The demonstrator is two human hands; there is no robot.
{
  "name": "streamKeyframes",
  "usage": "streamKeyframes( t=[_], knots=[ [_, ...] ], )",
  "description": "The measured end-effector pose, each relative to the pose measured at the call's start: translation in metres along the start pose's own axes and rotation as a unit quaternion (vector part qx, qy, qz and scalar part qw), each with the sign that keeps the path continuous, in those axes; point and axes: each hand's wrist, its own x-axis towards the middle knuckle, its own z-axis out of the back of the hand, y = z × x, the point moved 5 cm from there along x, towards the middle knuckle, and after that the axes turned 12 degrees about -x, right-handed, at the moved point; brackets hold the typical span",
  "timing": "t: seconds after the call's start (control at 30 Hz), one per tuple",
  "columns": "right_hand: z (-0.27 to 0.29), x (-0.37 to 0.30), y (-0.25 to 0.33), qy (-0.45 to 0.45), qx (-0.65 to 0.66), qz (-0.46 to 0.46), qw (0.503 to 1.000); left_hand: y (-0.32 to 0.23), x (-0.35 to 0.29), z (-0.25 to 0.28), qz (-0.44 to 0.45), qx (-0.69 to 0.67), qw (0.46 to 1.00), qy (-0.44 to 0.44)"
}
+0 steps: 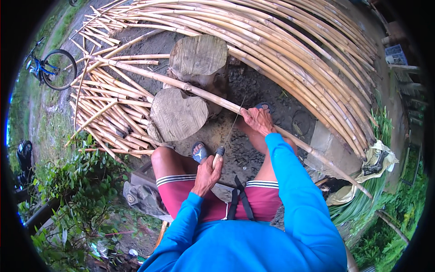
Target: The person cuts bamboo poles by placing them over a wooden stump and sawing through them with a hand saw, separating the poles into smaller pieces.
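At far left, a blue bicycle (58, 69) stands on the grass, and to its right lies a heap of short bamboo pieces (106, 113). Your long bamboo pole (208, 95) starts above that heap and slants down rightward, passing between the lower stump (177, 115) and the upper stump (199, 54). Your left hand (208, 173), between your knees, has its fingers wrapped around the handle (219, 153) of a thin blade (231, 128). The blade points up to the pole; you cannot tell whether they touch. Just beside that crossing, your right hand (259, 120) has its fingers clamped around the pole. Farther right, long bamboo stalks (308, 59) lie in a curved row, near a yellowish sack (383, 158).
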Motion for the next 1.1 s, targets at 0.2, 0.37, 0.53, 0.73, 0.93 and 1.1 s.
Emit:
streamKeyframes(
  t=[0.2, 0.37, 0.53, 0.73, 0.93, 1.1],
  knots=[
    [0.001, -0.003, 0.001, -0.024, -0.008, -0.023, 0.999, 0.006, 0.019, -0.007, 0.060, 0.040, 0.997, -0.010],
    [0.003, -0.003, 0.002, -0.026, 0.011, -0.022, 0.999, 0.000, 0.074, -0.027, 0.114, 0.068, 0.991, -0.029],
    [0.002, -0.006, -0.004, -0.049, -0.011, -0.026, 0.998, 0.013, 0.027, -0.014, 0.094, 0.069, 0.993, -0.004],
    [0.000, -0.006, -0.001, -0.020, 0.018, -0.017, 0.999, -0.001, 0.078, -0.031, 0.135, 0.083, 0.987, -0.015],
    [0.001, -0.003, -0.034, 0.029, 0.103, 0.186, 0.977, -0.013, 0.085, -0.040, 0.101, 0.070, 0.991, -0.042],
    [-0.003, -0.009, -0.034, 0.100, 0.050, 0.133, 0.985, -0.009, 0.086, -0.038, 0.147, 0.057, 0.987, -0.006]
  ],
)
